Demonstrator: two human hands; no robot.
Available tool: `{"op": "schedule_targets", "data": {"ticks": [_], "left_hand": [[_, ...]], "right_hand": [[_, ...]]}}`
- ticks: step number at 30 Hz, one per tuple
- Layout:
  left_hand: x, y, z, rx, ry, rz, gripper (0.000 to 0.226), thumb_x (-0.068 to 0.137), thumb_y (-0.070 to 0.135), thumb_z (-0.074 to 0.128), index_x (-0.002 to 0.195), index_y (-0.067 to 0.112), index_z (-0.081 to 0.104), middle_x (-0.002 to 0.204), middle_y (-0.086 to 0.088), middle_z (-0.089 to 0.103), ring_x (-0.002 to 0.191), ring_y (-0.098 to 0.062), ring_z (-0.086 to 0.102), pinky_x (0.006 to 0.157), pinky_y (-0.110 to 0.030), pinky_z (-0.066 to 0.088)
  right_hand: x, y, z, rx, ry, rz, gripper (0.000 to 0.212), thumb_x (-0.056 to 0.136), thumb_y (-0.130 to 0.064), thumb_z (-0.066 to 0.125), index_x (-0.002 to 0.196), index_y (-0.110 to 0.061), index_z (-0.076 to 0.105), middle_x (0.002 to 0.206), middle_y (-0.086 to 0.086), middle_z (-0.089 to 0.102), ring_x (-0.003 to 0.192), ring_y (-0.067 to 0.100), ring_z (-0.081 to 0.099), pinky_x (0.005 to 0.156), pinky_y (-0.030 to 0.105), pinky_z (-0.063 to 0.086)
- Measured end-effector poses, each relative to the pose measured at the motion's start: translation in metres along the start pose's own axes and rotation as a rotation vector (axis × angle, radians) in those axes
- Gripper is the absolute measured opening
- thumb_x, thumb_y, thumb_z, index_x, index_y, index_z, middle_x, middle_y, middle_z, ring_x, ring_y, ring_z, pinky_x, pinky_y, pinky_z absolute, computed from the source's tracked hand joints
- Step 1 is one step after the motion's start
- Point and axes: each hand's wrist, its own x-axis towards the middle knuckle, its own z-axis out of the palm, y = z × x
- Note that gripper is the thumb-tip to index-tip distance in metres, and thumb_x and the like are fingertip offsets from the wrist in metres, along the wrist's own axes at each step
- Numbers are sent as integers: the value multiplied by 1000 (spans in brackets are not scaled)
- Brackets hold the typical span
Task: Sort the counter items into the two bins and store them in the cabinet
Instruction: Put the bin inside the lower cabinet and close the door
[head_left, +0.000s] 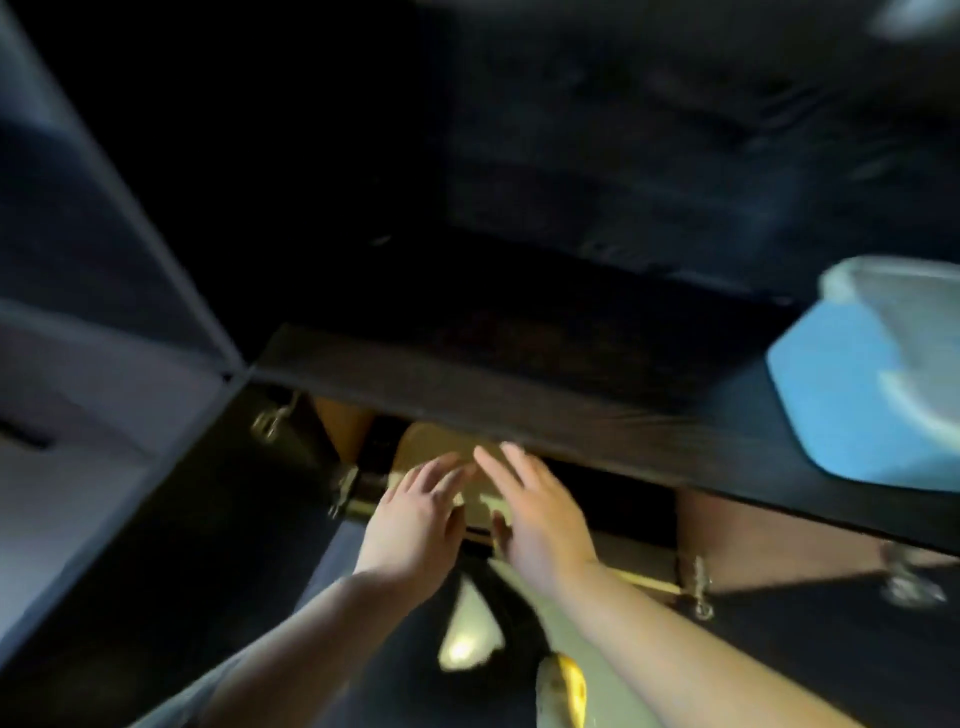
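The frame is blurred and dark. Both my hands reach into the open cabinet (613, 551) below the dark counter edge (467, 400). My left hand (415, 514) and my right hand (540, 514) lie side by side with fingers spread over a tan bin (441, 447) that sits inside the cabinet. Neither hand seems to grip it. A light blue bin (852, 400) stands on the counter at the right edge of the view.
The cabinet's left door (171, 519) stands open at the left, with metal hinges (343, 488). Another hinge (698, 587) shows at the right. Below my arms are my feet in yellow-and-white footwear (563, 686) on a dark floor.
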Motion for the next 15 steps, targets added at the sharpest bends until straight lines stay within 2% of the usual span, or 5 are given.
{"op": "schedule_targets", "data": {"ticks": [2, 4, 6, 9, 15], "left_hand": [[2, 28, -23, -3, -1, 84, 51, 82, 28, 54, 133, 30, 51, 138, 12, 48, 128, -12, 44, 108, -25, 34], [12, 60, -41, 7, -19, 163, 47, 85, 34, 45, 131, 33, 52, 135, 16, 49, 127, -8, 44, 107, -21, 33], [25, 99, -50, 7, -10, 250, 41, 89, 31, 47, 129, 35, 54, 130, 19, 52, 124, -5, 45, 103, -20, 35], [50, 173, -52, -64, 45, 341, 35, 90, 22, 57, 123, 32, 60, 122, 17, 57, 119, -7, 50, 99, -22, 40], [107, 320, -26, -397, 54, 295, 43, 94, 36, 50, 136, 30, 44, 135, 6, 46, 128, -16, 41, 96, -30, 42]], "right_hand": [[-27, 6, -33, 37, 52, -12, 72, 83, -16, 52, 149, -30, 28, 155, -2, 31, 139, 22, 34, 115, 27, 22], [-55, 20, -64, 81, 97, -11, 65, 80, -18, 52, 143, -26, 39, 150, -4, 39, 133, 19, 44, 110, 27, 32], [-82, 48, -94, 98, 158, 26, 60, 82, -20, 48, 141, -28, 40, 149, -7, 40, 133, 15, 43, 109, 26, 33], [-118, 103, -148, 87, 303, 167, 56, 88, -19, 43, 142, -31, 38, 149, -11, 37, 136, 8, 35, 110, 18, 25], [-166, 206, -258, -22, 665, 349, 44, 86, -15, 55, 129, -28, 54, 126, -11, 55, 117, 7, 50, 93, 24, 44]]}}
